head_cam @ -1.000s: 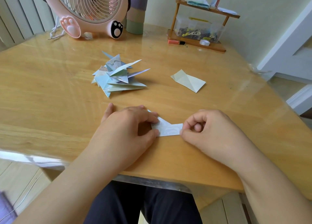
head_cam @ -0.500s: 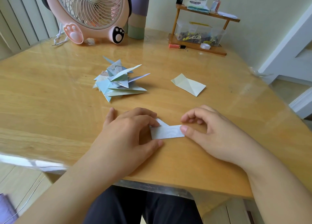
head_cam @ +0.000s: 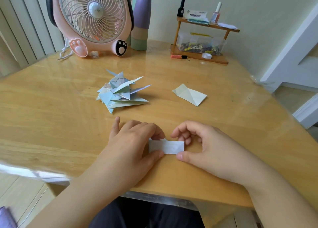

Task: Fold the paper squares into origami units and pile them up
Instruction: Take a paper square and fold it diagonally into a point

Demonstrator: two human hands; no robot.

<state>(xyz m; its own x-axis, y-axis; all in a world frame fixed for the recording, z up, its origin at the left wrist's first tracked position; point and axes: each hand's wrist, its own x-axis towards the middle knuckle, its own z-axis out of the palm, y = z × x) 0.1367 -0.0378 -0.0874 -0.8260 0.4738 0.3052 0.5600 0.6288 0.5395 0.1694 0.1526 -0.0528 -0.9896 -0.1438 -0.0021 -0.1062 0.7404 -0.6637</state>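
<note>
A small white folded paper strip (head_cam: 167, 147) lies on the wooden table (head_cam: 51, 110) near its front edge. My left hand (head_cam: 132, 145) pinches the strip's left end between thumb and curled fingers. My right hand (head_cam: 203, 147) holds the right end, with the thumb at the lower right corner and the fingers curled behind the top edge. Further back at the middle sits a pile of folded pale blue and green origami units (head_cam: 121, 92). A single pale green folded paper (head_cam: 189, 94) lies flat to the right of the pile.
A pink fan (head_cam: 93, 21) and a purple-and-green cylinder (head_cam: 141, 23) stand at the back. A small wooden shelf (head_cam: 201, 55) with bottles, a clear box and a tape roll sits at the back right. The table's right edge borders a white door frame.
The paper strip now lies as a plain rectangle; the pointed flap at its upper left has gone down. My right hand has shifted, thumb now at the lower right corner. The view has tilted up.
</note>
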